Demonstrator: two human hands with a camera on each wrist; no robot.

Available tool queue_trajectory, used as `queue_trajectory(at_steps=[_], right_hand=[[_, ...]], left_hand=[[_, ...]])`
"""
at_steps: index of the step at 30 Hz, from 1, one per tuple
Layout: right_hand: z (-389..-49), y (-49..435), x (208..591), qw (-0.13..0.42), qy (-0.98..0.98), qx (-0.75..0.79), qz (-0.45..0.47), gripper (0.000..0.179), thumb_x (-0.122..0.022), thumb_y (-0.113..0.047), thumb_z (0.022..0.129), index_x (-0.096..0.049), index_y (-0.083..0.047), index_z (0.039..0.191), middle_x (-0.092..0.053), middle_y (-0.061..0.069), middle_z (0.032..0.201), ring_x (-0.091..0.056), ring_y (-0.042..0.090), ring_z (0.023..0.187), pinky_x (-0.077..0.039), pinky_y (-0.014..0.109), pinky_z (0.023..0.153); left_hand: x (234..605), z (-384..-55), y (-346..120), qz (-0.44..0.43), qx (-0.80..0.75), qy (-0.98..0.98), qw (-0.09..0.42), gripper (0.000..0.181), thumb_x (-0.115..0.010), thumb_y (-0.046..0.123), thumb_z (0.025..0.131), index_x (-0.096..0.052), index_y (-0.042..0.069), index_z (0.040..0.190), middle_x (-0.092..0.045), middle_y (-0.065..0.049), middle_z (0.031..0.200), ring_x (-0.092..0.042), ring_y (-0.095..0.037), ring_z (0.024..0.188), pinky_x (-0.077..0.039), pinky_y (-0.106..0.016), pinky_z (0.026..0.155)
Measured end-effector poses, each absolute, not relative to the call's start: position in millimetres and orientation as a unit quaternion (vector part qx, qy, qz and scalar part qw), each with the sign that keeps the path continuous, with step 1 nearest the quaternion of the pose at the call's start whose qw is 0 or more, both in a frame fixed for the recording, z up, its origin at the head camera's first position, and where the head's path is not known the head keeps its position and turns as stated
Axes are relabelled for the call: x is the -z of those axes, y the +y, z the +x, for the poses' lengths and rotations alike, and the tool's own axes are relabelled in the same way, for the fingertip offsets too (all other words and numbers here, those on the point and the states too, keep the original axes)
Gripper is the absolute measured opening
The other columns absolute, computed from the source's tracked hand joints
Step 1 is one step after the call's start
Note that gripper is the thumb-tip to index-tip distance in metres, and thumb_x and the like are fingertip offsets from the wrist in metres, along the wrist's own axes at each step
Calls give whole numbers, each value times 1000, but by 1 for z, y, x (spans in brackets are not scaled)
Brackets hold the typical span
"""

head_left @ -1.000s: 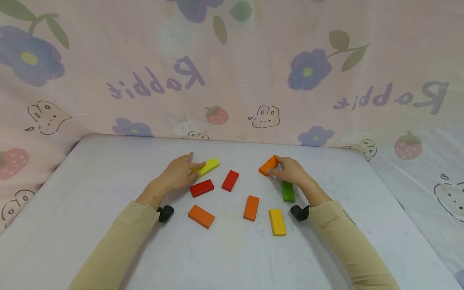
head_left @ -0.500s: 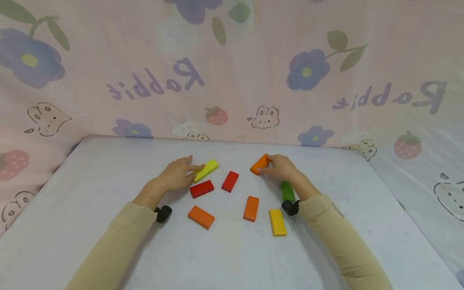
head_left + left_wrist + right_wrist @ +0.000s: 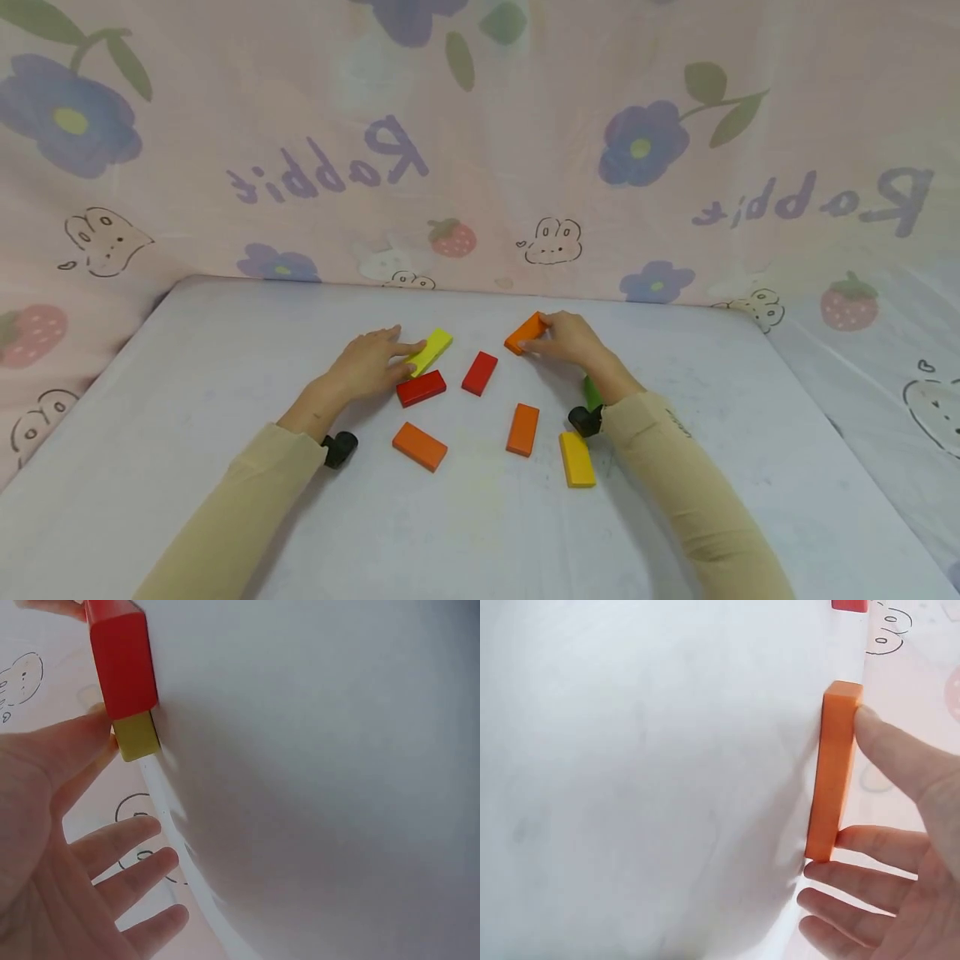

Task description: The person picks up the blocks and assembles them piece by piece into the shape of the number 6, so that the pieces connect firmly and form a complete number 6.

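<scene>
My left hand [image 3: 367, 364] pinches the lemon-yellow block [image 3: 435, 346] between thumb and index finger, on the far half of the table. The other fingers spread loosely in the left wrist view. Just in front of that block lies a red block [image 3: 422, 388], which partly covers it in the left wrist view. At the far middle, my right hand [image 3: 573, 340] holds an orange block [image 3: 523, 332] with the thumb at one end and fingers near the other [image 3: 832, 772]. Between the two hands lies a second red block [image 3: 479, 372].
Nearer on the white table [image 3: 465, 542] lie two orange blocks, one left [image 3: 419, 447] and one right [image 3: 522, 430], and a deeper yellow block [image 3: 577, 460]. A green block [image 3: 591, 392] is partly hidden under the right wrist. A patterned cloth [image 3: 480, 150] hangs behind.
My right hand has slid left with the orange block, toward the red block in the middle. The right wrist now covers much of the green block. My left hand has barely moved.
</scene>
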State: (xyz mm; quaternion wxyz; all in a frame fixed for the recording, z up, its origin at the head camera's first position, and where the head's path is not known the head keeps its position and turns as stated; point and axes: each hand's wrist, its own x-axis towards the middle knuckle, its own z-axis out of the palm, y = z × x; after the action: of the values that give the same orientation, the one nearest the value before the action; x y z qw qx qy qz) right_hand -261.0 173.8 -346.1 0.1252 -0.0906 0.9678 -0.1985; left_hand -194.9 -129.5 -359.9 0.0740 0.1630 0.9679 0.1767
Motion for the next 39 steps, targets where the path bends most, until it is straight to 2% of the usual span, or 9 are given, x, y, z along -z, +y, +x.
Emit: queue_trajectory(at_steps=[4, 7, 11, 15, 18, 21, 24, 31, 39], right_hand=[[-264, 167, 346, 122, 968, 200, -88, 72, -68, -38, 87, -43, 4, 140, -53, 24, 136, -52, 32, 108, -43, 45, 102], [-266, 162, 346, 119, 968, 202, -86, 70, -69, -38, 86, -49, 5, 137, -59, 22, 127, -52, 29, 99, -47, 39, 93], [-268, 155, 346, 119, 967, 209, -83, 68, -71, -38, 84, -52, 4, 134, -62, 17, 112, -51, 27, 92, -45, 33, 80], [-270, 150, 347, 113, 968, 207, -84, 68, -72, -37, 83, -52, 4, 134, -62, 15, 109, -51, 26, 91, -43, 31, 77], [-271, 146, 347, 107, 970, 201, -82, 61, -73, -38, 83, -59, 5, 124, -62, 12, 101, -52, 24, 87, -42, 29, 73], [-272, 141, 345, 104, 973, 192, -81, 49, -73, -39, 82, -64, 2, 107, -57, 9, 91, -50, 23, 83, -38, 28, 68], [-275, 135, 343, 101, 975, 184, -78, 47, -73, -42, 81, -63, 0, 100, -53, 8, 89, -49, 23, 82, -37, 28, 67], [-278, 122, 341, 108, 976, 177, -64, 55, -73, -45, 81, -62, 0, 111, -56, 9, 93, -51, 24, 86, -41, 28, 70], [-278, 108, 342, 108, 979, 164, -55, 49, -72, -47, 81, -61, -3, 100, -53, 6, 87, -50, 21, 81, -38, 26, 65]], left_hand=[[361, -192, -127, 153, -173, 970, 70, 45, -57, 25, 96, -50, 19, 140, -37, -25, 149, -33, -44, 138, -22, -61, 113], [361, -191, -125, 149, -168, 972, 64, 46, -58, 26, 96, -51, 18, 140, -39, -25, 148, -35, -44, 136, -23, -62, 112], [361, -189, -122, 144, -160, 975, 55, 46, -58, 25, 95, -51, 17, 139, -41, -25, 146, -38, -44, 135, -25, -62, 111], [360, -187, -121, 140, -165, 975, 55, 46, -59, 25, 95, -51, 16, 139, -40, -25, 146, -38, -44, 135, -25, -61, 111], [361, -187, -120, 141, -175, 972, 61, 46, -59, 25, 95, -51, 16, 139, -40, -26, 146, -37, -44, 135, -24, -61, 112], [362, -187, -120, 141, -177, 972, 64, 46, -58, 26, 96, -51, 16, 140, -40, -26, 146, -37, -44, 135, -24, -61, 112], [363, -188, -120, 135, -175, 973, 60, 46, -58, 26, 96, -50, 17, 140, -40, -25, 147, -38, -44, 135, -25, -60, 112], [359, -183, -113, 125, -172, 975, 56, 47, -60, 28, 94, -51, 17, 139, -41, -25, 146, -39, -43, 134, -29, -59, 110], [359, -180, -111, 117, -159, 979, 56, 47, -60, 29, 94, -51, 17, 139, -41, -25, 146, -40, -43, 134, -30, -58, 110]])
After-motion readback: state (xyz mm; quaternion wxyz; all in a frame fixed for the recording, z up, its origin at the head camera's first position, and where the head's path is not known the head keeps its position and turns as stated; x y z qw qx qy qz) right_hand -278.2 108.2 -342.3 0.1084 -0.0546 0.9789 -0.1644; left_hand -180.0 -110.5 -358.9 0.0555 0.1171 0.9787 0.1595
